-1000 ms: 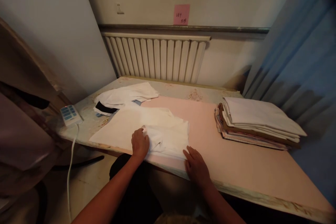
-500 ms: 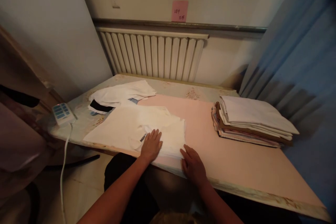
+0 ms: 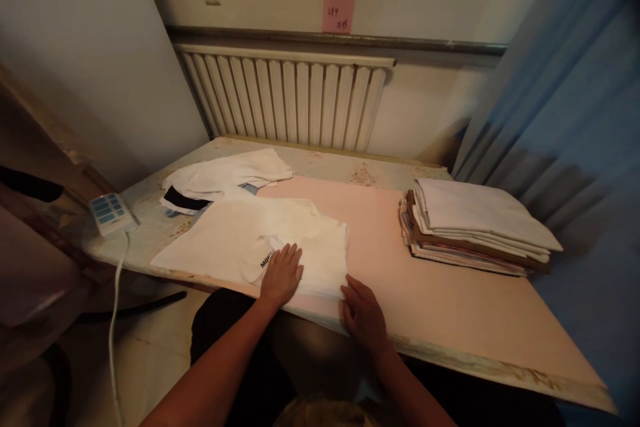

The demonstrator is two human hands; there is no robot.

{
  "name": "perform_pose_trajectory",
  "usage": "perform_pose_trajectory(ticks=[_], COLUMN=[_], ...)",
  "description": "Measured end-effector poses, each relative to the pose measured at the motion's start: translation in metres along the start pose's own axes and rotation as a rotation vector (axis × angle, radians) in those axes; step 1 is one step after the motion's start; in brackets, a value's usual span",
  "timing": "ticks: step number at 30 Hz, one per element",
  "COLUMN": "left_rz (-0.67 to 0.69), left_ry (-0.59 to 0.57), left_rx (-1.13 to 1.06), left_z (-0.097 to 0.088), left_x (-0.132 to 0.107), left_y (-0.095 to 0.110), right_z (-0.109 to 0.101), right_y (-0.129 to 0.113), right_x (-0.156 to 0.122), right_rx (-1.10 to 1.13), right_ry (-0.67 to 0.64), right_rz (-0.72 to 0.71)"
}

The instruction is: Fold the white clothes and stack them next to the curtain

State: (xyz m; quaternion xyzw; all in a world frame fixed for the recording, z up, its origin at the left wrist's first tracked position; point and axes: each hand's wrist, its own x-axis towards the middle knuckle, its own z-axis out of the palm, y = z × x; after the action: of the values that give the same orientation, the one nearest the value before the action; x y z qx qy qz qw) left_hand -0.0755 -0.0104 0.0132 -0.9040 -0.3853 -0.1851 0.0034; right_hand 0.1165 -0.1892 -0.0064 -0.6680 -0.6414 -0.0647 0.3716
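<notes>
A white T-shirt [image 3: 210, 240] with black lettering lies spread on the table, its right part folded over. My left hand [image 3: 283, 273] rests on it with outstretched fingers, palm down beside the lettering. At the shirt's lower right corner is my right hand [image 3: 365, 313]. Its fingertips touch the edge of the cloth, fingers slightly bent and apart from the thumb. Behind the shirt lies another white garment [image 3: 230, 173] with a black band, and bits of blue cloth show beneath.
A stack of folded cloth [image 3: 485, 220], white on top with brown below, sits on the right of the pink-covered table [image 3: 450, 320]. A power strip [image 3: 111, 213] with a white cord lies at the left corner. Behind are a radiator [image 3: 295, 103] and, rightward, a blue curtain [image 3: 565, 127].
The view has shifted a little, so everything appears slightly further left. Both hands keep their places on the T-shirt, which looks the same.
</notes>
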Motion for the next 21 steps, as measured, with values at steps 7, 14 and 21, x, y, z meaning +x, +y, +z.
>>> perform_pose_trajectory(ticks=[7, 14, 21], left_rz=[0.008, 0.009, -0.008], left_ry=[-0.005, 0.003, 0.021], left_rx=[0.021, 0.018, -0.052], left_z=[0.001, 0.002, -0.001], left_x=[0.0, 0.0, 0.0], left_y=[0.0, 0.0, 0.001], right_z=[0.003, -0.006, -0.006], right_y=[0.004, -0.002, -0.011], right_x=[-0.008, 0.001, 0.003], right_rx=[0.056, 0.142, -0.008], right_ry=[0.028, 0.095, 0.021], right_rz=[0.024, 0.099, 0.098])
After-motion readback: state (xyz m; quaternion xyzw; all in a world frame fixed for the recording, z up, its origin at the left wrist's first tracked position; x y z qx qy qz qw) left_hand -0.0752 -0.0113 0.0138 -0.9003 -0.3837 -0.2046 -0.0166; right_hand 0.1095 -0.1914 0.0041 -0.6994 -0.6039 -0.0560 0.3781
